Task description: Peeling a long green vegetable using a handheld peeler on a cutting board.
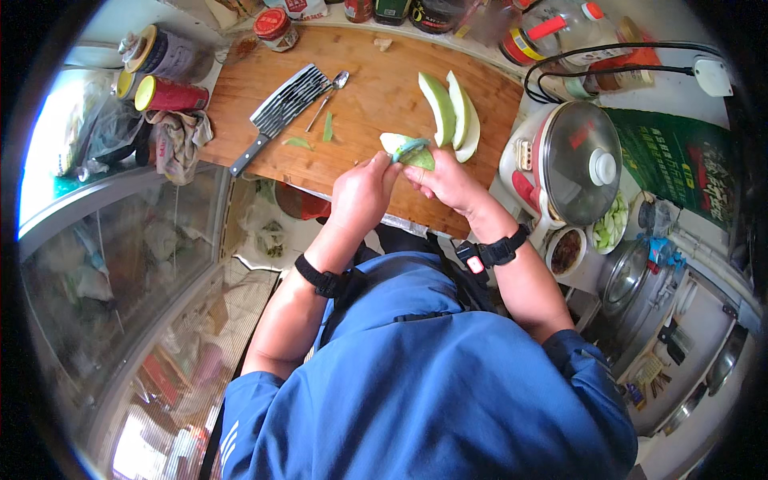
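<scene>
My left hand [363, 189] and my right hand [447, 180] meet above the wooden cutting board [372, 78], near its front edge. Between them is a short piece of green-skinned gourd or melon [421, 159] with a pale inside. A light blue tool, apparently a peeler [413, 146], lies across that piece. The fingers of my left hand close at the tool's near end, while my right hand grips the gourd piece; fingers hide part of both. Just beyond my right hand, long wedges of the same gourd [441, 111] rest on the board.
Left on the board lie a cleaver [291, 99], a small metal spoon [329, 99] and green peel scraps [297, 143]. A lidded electric pot [582, 165] stands to the right, beside a bowl of green slices [612, 222] and a bowl of dark food [566, 252]. Jars [275, 29] line the back.
</scene>
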`<state>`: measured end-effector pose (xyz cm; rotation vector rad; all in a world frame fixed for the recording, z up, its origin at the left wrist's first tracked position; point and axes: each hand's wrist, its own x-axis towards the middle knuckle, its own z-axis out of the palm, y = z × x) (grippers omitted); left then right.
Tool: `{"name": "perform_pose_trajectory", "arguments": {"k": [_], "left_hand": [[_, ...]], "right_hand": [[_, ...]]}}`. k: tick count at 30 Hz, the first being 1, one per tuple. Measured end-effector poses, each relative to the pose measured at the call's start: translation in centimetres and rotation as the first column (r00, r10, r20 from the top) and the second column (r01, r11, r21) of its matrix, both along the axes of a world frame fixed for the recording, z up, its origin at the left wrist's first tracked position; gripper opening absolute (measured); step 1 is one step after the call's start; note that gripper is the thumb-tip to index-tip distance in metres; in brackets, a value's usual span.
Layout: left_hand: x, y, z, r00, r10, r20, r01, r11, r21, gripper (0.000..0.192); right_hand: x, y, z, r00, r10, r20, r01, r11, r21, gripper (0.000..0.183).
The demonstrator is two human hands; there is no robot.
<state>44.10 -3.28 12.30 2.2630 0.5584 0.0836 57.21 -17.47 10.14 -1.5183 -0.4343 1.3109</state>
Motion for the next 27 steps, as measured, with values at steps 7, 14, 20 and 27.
{"name": "perform_pose_trajectory", "arguments": {"k": [7,14,20,27], "left_hand": [[-1.3,4.4,-3.9,0.965,0.226,-0.135,-0.219,0.974,0.064,0.027],[0.3,1.4,0.7,0.998,0.057,0.026,-0.057,0.998,0.002,0.022],[-0.1,0.5,0.5,1.000,-0.024,0.015,0.024,1.000,-0.001,0.020],[-0.7,4.3,-2.1,0.974,0.208,-0.093,-0.201,0.976,0.080,0.028]], "right_hand": [[-0.9,0.0,0.8,0.992,-0.102,-0.074,0.104,0.994,0.025,0.026],[0.5,0.7,0.5,0.997,-0.066,-0.050,0.065,0.998,-0.012,0.022],[0.7,0.5,0.8,0.994,-0.056,-0.098,0.061,0.997,0.048,0.018],[0.0,-0.7,1.3,0.988,-0.056,-0.146,0.064,0.997,0.051,0.015]]}}
